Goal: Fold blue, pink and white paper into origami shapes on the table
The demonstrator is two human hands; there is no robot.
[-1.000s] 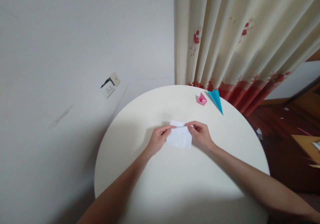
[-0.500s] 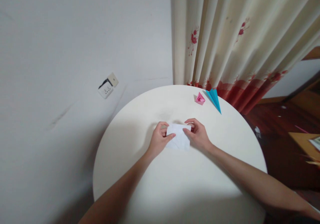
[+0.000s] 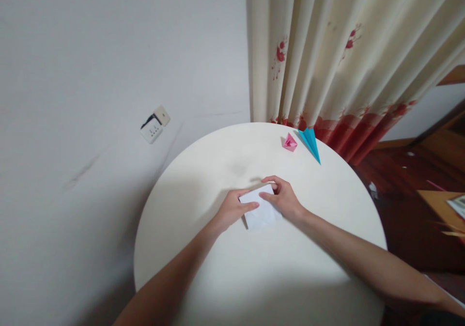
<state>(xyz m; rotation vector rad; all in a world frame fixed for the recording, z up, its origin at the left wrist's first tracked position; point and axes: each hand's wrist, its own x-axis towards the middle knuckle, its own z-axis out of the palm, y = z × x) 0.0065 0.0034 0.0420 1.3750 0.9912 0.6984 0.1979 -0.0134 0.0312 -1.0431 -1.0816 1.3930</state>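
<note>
A white sheet of paper, seemingly folded, is held between my two hands just above the round table. My left hand grips its left edge, thumb laid across the front and fingers behind. On the upper right corner, my right hand pinches the paper with the thumb in front; its index finger reaches over the top edge. The sheet is tilted, its left side lower than its right. The fingers behind the paper are partly hidden.
Toward the back of the white round table lie a pink folded paper piece and a blue paper plane. A wall with a socket stands at the left. A curtain hangs behind the table.
The paper has turned, its left side dropping and its right side rising slightly. My left hand has moved down a little with it; both hands still hold on.
</note>
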